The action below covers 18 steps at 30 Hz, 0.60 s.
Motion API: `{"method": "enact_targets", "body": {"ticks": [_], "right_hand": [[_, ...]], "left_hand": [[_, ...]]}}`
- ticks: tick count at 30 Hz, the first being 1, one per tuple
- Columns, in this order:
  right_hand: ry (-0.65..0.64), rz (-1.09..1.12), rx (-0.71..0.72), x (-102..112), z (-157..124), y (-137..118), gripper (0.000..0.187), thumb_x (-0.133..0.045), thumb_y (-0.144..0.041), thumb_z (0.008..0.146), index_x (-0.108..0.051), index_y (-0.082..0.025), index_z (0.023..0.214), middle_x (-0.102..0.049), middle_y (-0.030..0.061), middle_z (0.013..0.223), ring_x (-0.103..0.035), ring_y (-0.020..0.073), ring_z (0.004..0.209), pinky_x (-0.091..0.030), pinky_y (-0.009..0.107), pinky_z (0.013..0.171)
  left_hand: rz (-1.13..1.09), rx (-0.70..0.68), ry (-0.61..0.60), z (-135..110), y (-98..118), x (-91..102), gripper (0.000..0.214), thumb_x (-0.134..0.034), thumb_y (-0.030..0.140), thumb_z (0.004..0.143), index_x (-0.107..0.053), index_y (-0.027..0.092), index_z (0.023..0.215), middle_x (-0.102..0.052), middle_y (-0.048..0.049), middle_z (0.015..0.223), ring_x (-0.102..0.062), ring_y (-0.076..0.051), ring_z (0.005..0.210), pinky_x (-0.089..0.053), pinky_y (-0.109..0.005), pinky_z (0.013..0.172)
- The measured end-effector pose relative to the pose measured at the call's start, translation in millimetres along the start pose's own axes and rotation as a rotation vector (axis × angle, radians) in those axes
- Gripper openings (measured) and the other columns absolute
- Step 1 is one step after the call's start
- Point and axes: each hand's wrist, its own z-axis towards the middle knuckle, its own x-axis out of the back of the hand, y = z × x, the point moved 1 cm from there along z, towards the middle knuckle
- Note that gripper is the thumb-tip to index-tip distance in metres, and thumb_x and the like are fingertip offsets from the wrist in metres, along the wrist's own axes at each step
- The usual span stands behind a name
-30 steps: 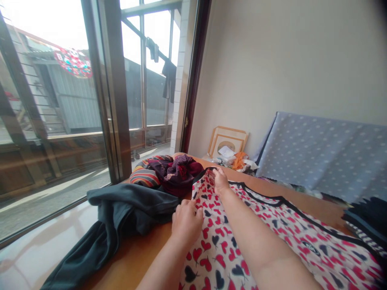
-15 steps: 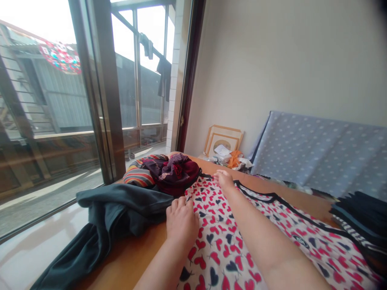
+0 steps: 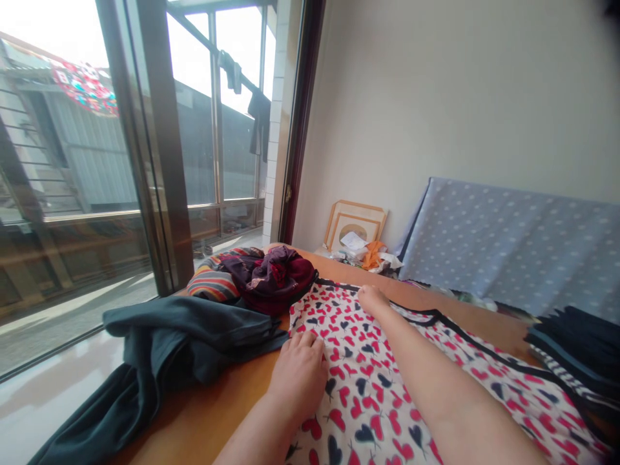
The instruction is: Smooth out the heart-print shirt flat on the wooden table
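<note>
A white garment with red and navy hearts and black trim [image 3: 351, 381] lies spread on a wooden table [image 3: 213, 400]. My left hand [image 3: 298, 378] rests flat on its left edge, fingers spread slightly and pressing the cloth. My right hand [image 3: 372, 299] lies at the garment's far edge, near the black neckline trim, with its fingers foreshortened. Whether those fingers pinch the cloth is hidden. Beside my left hand lies a crumpled dark teal garment [image 3: 179, 336], touching the heart-print cloth.
A maroon and purple cloth bundle [image 3: 271, 279] and a striped cushion [image 3: 212, 285] sit at the table's far left. A stack of dark folded clothes [image 3: 574, 342] lies at the right, below a blue-grey dotted cloth [image 3: 508, 248]. A glass window [image 3: 203, 110] runs along the left.
My right hand has slid rightward along the garment's far edge. My left hand has moved onto the cloth, and the view has turned slightly right.
</note>
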Motion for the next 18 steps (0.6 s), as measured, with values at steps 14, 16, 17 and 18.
{"method": "enact_targets", "body": {"ticks": [14,16,17,18], "right_hand": [[0.057,-0.100,0.044,18,-11,11,0.037,-0.041,-0.036,0.091,-0.075,-0.022,0.097,-0.071,0.0134,0.109,-0.061,0.0290,0.103,-0.044,0.036,0.086],[0.062,-0.090,0.042,23,-19,13,0.037,-0.041,-0.037,0.091,-0.075,-0.022,0.094,-0.072,0.0133,0.106,-0.062,0.0282,0.099,-0.044,0.034,0.083],[0.049,-0.081,0.049,25,-22,14,0.033,-0.045,-0.036,0.090,-0.075,-0.022,0.091,-0.072,0.0122,0.103,-0.063,0.0273,0.097,-0.044,0.033,0.082],[0.028,-0.068,0.059,27,-26,15,0.029,-0.049,-0.035,0.087,-0.075,-0.023,0.089,-0.073,0.0105,0.101,-0.064,0.0261,0.095,-0.044,0.031,0.081]], "left_hand": [[0.014,-0.002,0.045,-1,-2,-2.5,0.037,-0.043,0.035,0.091,-0.063,0.027,0.121,-0.059,-0.0104,0.129,-0.048,-0.030,0.124,-0.033,-0.044,0.107],[0.017,0.003,0.044,0,-2,-1.8,0.037,-0.043,0.036,0.091,-0.063,0.027,0.121,-0.059,-0.0107,0.129,-0.048,-0.030,0.123,-0.035,-0.044,0.105],[0.017,0.006,0.041,0,-2,-1.6,0.037,-0.042,0.036,0.091,-0.062,0.027,0.122,-0.059,-0.0107,0.129,-0.048,-0.031,0.123,-0.035,-0.044,0.105],[0.017,0.006,0.040,0,-2,-1.6,0.038,-0.042,0.037,0.092,-0.063,0.027,0.122,-0.059,-0.0106,0.129,-0.048,-0.030,0.123,-0.035,-0.044,0.105]]}}
